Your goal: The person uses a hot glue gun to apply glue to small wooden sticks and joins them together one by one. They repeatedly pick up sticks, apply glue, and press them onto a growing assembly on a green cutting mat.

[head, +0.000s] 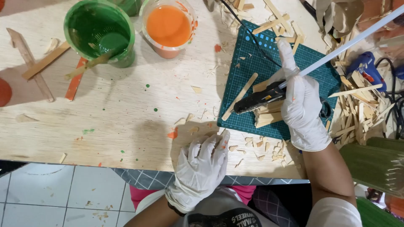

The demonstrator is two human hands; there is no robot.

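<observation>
Looking down from the head camera, two cups are sitting at the top of the wooden table. The green cup is holding green paint with one stick leaning in it, and the clear cup is holding orange paint. The right hand, in a white glove, is wrapping its fingers tight around a black glue gun with a long white glue stick poking out the back. The gun is lying over the green cutting mat, touching a little stack of wooden sticks. The left hand, gloved too, is resting curled on the table edge, holding nothing.
</observation>
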